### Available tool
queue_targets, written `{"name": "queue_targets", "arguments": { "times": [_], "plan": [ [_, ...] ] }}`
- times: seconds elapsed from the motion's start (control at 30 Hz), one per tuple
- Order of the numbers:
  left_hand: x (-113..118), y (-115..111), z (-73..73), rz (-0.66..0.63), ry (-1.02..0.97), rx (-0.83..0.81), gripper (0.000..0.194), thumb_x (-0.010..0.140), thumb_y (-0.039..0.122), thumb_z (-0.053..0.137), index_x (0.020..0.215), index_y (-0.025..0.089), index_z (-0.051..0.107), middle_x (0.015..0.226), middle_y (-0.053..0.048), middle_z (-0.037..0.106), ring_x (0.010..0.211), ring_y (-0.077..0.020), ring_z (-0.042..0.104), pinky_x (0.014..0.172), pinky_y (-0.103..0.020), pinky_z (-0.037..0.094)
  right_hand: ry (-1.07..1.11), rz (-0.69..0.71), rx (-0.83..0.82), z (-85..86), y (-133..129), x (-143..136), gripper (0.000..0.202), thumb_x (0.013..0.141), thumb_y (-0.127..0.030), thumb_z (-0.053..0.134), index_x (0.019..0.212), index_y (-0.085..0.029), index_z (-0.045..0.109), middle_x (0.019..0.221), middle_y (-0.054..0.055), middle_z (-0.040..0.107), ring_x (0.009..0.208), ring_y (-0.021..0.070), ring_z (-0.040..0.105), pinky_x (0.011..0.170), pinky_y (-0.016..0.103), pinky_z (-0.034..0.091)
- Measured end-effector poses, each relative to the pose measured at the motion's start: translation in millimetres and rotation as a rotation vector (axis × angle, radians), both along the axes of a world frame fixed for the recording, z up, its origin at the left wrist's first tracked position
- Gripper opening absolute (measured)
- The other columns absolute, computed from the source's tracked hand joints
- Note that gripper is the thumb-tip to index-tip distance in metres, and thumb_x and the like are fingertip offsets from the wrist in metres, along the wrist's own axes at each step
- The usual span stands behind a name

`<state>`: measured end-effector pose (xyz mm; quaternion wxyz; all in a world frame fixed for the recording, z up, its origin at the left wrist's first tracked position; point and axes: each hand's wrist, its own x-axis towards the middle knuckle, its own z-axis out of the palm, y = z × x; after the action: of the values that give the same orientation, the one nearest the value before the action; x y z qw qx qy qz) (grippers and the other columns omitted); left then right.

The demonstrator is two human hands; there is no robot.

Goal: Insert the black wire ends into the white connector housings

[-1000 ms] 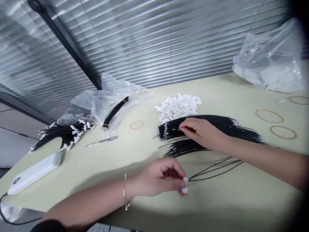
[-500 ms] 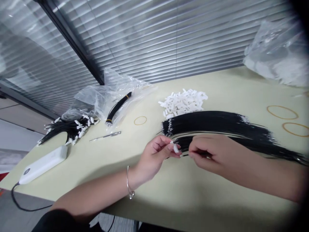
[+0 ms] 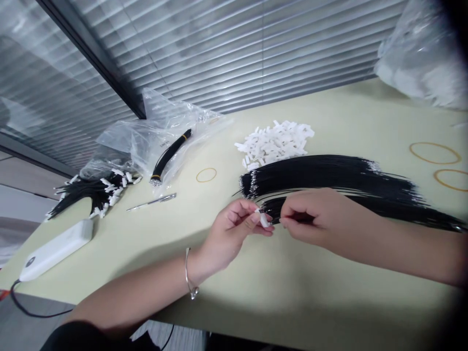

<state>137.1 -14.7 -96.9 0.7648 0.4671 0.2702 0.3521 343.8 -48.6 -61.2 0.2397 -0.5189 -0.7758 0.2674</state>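
Note:
My left hand [image 3: 234, 229] is closed, pinching a small white plastic connector housing [image 3: 263, 220] between thumb and fingers. Close on its right, my right hand [image 3: 310, 217] is closed on a thin black wire [image 3: 277, 221], whose tip is at the housing's lower end. Whether the tip is inside the housing is too small to tell. Behind the hands lie two bundles of black wires [image 3: 321, 173] with silvery terminals at their ends; the nearer bundle is partly hidden by my right hand. A heap of white connector housings [image 3: 276, 141] lies just beyond them.
At the left are wires fitted with white housings [image 3: 95, 192], a white device with a cord [image 3: 58, 251] and a pen-like metal tool [image 3: 151, 202]. A banded wire bundle [image 3: 171, 157] lies on a clear plastic bag [image 3: 127, 134]. Rubber bands [image 3: 206, 175] lie about; another bag [image 3: 424, 63] stands back right.
The gap between the wire tip and the housing has closed as my right hand came slightly nearer my left. The whole view has shifted a little.

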Motion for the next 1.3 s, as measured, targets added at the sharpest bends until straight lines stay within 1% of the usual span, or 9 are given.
{"name": "queue_targets", "arguments": {
  "times": [0.23,0.47,0.57,0.83,1.1,1.3],
  "plan": [
    [-0.3,-0.5,-0.5,-0.016,-0.015,0.007,0.016,0.090,0.026,0.071,0.092,0.014,0.061,0.084,-0.002,0.073,0.077,-0.0101,0.070,0.075,-0.025,0.060,-0.004,-0.008,-0.090,4.0,0.2,0.1,0.018,0.079,-0.021,0.053,0.061,-0.020,0.056,0.054,-0.004,0.053,0.049,0.0099,0.043,0.047,0.025,0.029],
    [0.2,0.3,-1.8,-0.014,0.019,0.011,0.018,0.090,0.029,0.071,0.092,0.014,0.060,0.083,-0.003,0.071,0.077,-0.0119,0.069,0.077,-0.030,0.060,0.001,-0.016,-0.118,3.8,0.8,0.0,0.019,0.081,-0.024,0.053,0.062,-0.020,0.058,0.056,-0.003,0.055,0.049,0.0102,0.044,0.046,0.024,0.030],
    [0.4,0.7,-1.8,-0.005,0.026,0.018,0.018,0.089,0.029,0.071,0.090,0.014,0.061,0.083,-0.002,0.071,0.076,-0.0117,0.068,0.076,-0.029,0.060,-0.002,-0.009,-0.103,2.9,1.2,0.1,0.019,0.080,-0.024,0.053,0.062,-0.020,0.057,0.056,-0.004,0.054,0.050,0.0100,0.045,0.047,0.024,0.030],
    [0.3,-1.3,3.1,-0.006,0.024,0.050,0.014,0.093,0.026,0.068,0.092,0.014,0.060,0.086,-0.002,0.073,0.079,-0.0098,0.069,0.079,-0.026,0.060,0.000,-0.021,-0.167,4.4,1.9,1.9,0.022,0.080,-0.027,0.052,0.061,-0.021,0.059,0.053,-0.004,0.055,0.047,0.0104,0.044,0.043,0.024,0.028],
    [0.0,-1.7,4.3,0.006,0.070,0.068,0.017,0.091,0.029,0.070,0.091,0.015,0.060,0.086,-0.002,0.072,0.077,-0.0110,0.069,0.078,-0.029,0.061,0.000,-0.019,-0.128,1.2,2.9,0.3,0.020,0.078,-0.025,0.054,0.059,-0.022,0.058,0.052,-0.004,0.055,0.045,0.0106,0.045,0.042,0.026,0.028],
    [0.7,-2.2,3.7,0.034,0.092,0.072,0.019,0.089,0.029,0.072,0.090,0.015,0.060,0.081,0.000,0.070,0.074,-0.0098,0.068,0.076,-0.026,0.060,-0.021,0.009,-0.030,-3.9,0.9,-2.2,0.022,0.084,-0.024,0.049,0.065,-0.021,0.060,0.057,-0.003,0.057,0.049,0.0100,0.047,0.048,0.026,0.029]
  ]
}}
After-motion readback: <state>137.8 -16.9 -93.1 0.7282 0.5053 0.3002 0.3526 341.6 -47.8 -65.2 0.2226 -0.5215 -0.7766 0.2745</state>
